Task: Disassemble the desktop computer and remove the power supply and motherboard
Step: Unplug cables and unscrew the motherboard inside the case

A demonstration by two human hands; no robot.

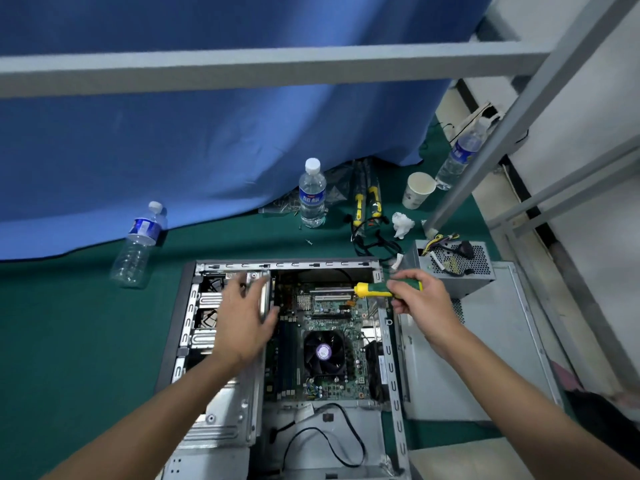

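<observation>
Right hand [420, 303] (gripping screwdriver [384, 290]) above motherboard's [329, 327] far edge

water bottles [312, 194], paper cup [418, 189], blue curtain [207, 150]

motherboard [325, 341] in case [393, 358] | power supply [457, 268] right-behind case | side panel [485, 341] right

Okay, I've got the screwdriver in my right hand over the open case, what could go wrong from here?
1. The screwdriver in your right hand hangs over the motherboard; a slip could gouge it.
2. Your left hand is by the drive cage, whose sheet-metal edges might cut you.
3. Loose screws on the green mat could get lost.
</observation>
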